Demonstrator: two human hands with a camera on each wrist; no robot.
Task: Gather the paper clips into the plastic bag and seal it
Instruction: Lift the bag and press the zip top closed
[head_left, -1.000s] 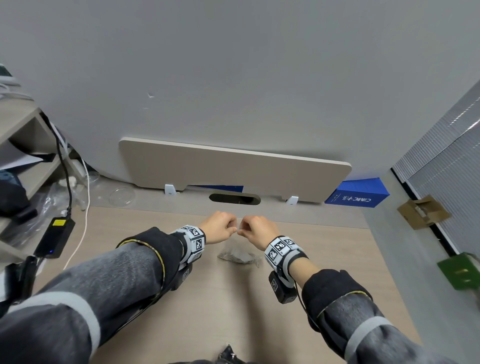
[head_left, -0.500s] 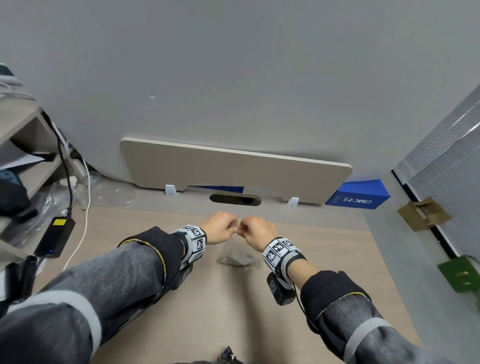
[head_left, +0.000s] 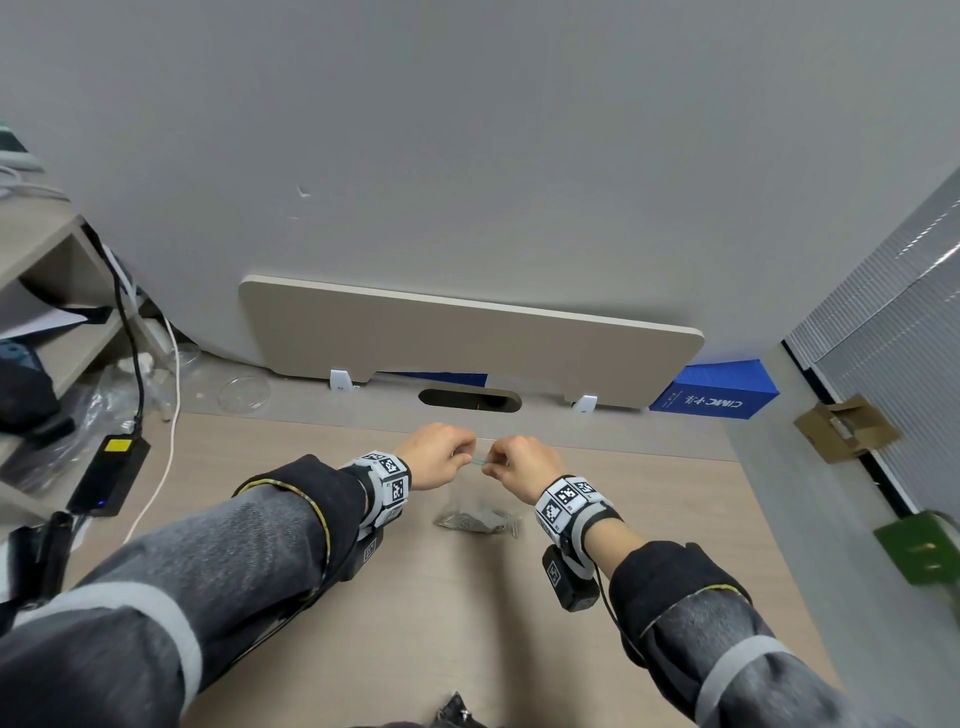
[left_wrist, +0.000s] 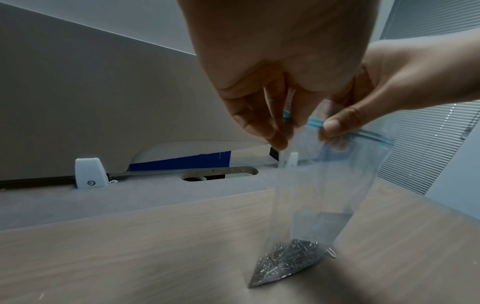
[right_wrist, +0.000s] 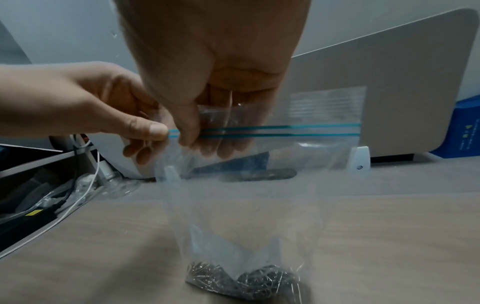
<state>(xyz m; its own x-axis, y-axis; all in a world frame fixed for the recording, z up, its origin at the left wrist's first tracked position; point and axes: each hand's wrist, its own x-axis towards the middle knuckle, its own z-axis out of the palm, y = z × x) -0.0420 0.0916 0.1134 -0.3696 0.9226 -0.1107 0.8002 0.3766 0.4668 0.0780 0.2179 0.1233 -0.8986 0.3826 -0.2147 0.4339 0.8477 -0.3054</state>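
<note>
two hands meet at the top of the plastic bag (right_wrist: 259, 205), near the centre of the head view, and we read this as the sealing step. our left hand (head_left: 436, 457) pinches the left end of the blue zip strip (right_wrist: 280, 130) between thumb and curled fingers, and we judge it is anchoring that corner so the strip stays taut. our right hand (head_left: 519, 467) pinches the same strip just beside it, thumb in front and fingers (right_wrist: 228, 148) behind the film; from there it could run along toward the free end at the right of the right wrist view. we cannot tell how much of the strip is already pressed shut.

the bag hangs upright below both hands, its bottom resting on the worktop (head_left: 467, 613). the paper clips (left_wrist: 291, 261) lie heaped in that bottom corner, low in both wrist views and well apart from the fingers, so their weight likely keeps the film straight. one clip shows at the heap's right edge in the left wrist view; whether it is inside, we cannot tell.
</note>
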